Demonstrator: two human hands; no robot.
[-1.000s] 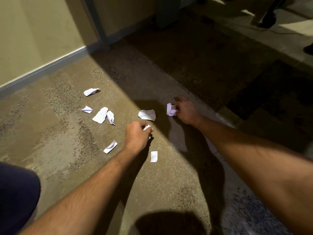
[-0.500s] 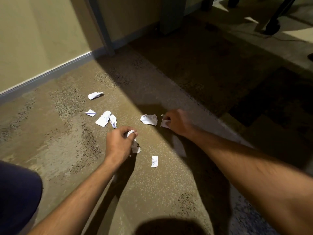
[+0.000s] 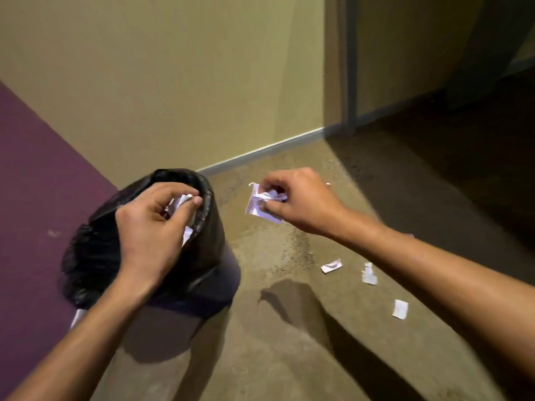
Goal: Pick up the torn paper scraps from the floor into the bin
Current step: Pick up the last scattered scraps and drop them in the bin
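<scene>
My left hand (image 3: 150,227) pinches crumpled scraps (image 3: 181,202) over the black-lined bin (image 3: 95,256), my right hand (image 3: 298,198) pinches another wad (image 3: 257,205) beside it; the featherlight, flimsy paper probably wants a bunching fingertip pinch, and three scraps (image 3: 331,266) lie on the floor.

Indoor room or corridor, kind uncertain; possibly office or hotel. Evidence: speckled tan carpet (image 3: 289,342) across lower frame; yellow-beige wall (image 3: 173,68) with pale skirting board (image 3: 260,150); door frame (image 3: 338,62) upper right; bin (image 3: 202,285) lined with black bag, lower left.
</scene>
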